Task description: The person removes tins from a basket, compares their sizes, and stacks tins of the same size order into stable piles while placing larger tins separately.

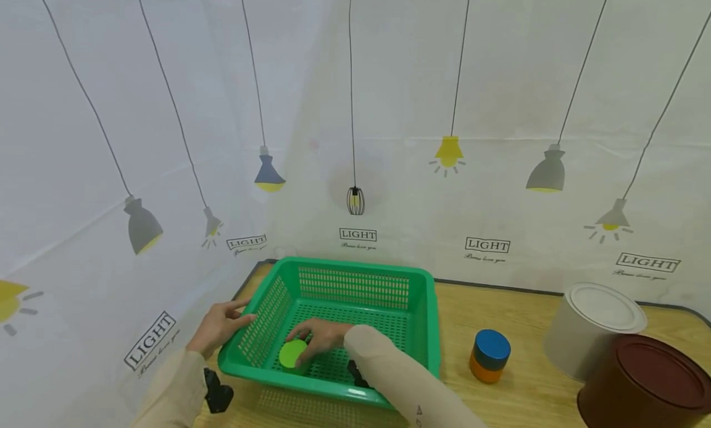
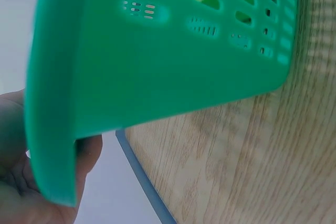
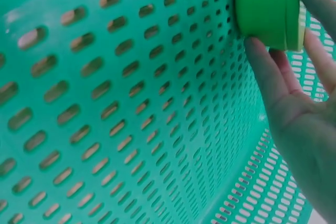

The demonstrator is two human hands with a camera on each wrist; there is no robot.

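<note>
A green plastic basket with slotted walls stands on the wooden table. My left hand grips its left rim; in the left wrist view the fingers wrap behind the rim's edge. Inside the basket, near its front left corner, is a small round green jar with a lime lid. My right hand reaches over the front rim and holds the jar between thumb and fingers. In the right wrist view, the jar is against or very near the slotted wall.
Right of the basket, a small orange jar with a blue lid stands on the table. Farther right are a large white canister and a dark red-brown canister. A white sheet printed with lamps hangs behind and to the left.
</note>
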